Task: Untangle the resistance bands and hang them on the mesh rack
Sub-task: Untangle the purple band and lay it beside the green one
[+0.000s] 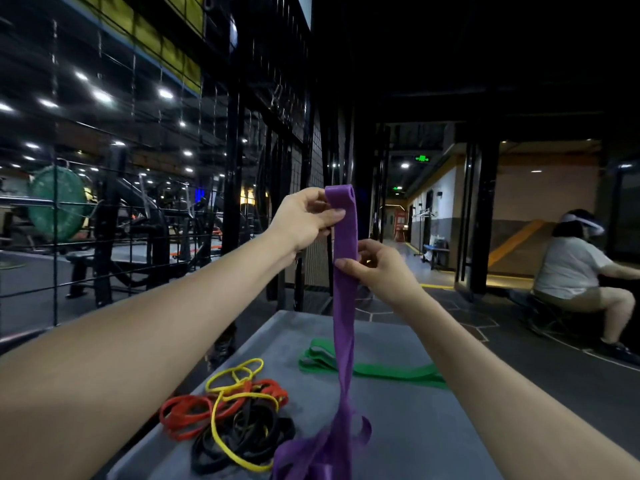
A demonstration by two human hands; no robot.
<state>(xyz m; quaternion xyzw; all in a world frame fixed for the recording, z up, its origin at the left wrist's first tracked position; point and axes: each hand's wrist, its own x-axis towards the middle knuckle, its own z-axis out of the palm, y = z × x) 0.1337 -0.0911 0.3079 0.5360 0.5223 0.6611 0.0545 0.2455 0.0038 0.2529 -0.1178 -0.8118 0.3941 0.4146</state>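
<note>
Both hands, left [304, 220] and right [377, 268], pinch the purple band [344, 306] above the bench [415, 427] (lower coils cut off); fingers [337, 213] curled.

Matt rubbery purple band [344, 258]; smooth grey table [408, 427]; black metal mesh rack [138, 133].

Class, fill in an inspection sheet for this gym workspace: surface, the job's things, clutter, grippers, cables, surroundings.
Surface: grey table, bands lying on it.
Job's things: purple band held upright, its lower end bunched on the table; green band lying flat; red, yellow and black bands in a tangled heap; mesh rack to the left, no band seen hung on it.
Clutter: nothing seen.
Grippers: left hand pinches the purple band near its top; right hand grips it lower down.
Cables: nothing seen.
Surroundings: dim gym, seated person at right.
</note>
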